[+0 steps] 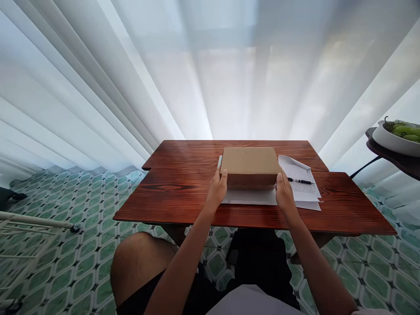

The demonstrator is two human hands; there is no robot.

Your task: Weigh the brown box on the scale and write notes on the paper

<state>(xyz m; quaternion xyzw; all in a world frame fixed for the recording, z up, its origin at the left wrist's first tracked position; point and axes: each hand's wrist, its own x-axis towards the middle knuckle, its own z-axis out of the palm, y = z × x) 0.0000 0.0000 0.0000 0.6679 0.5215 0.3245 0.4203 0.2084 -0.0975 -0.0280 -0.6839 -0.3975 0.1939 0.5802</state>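
Between my two hands is a closed brown cardboard box [251,162], held by its left and right sides. My left hand [217,189] grips the box's near left side, thumb toward me. On the opposite side my right hand [284,190] grips it near the right front corner. Beneath the box lies a flat whitish sheet or laptop-like slab [249,197], mostly covered; I cannot tell its kind. Whether the box rests on it or is slightly raised is unclear. Just right of my right hand are printed paper sheets [305,190] with a black pen [300,180] on top.
A reddish-brown wooden table [173,188] carries these things. To the far right, a white bowl [395,140] of green fruit stands on a dark stand [390,157]. White curtains [229,87] hang behind the table. At left, a pale metal rack [36,221] stands on green tiles.
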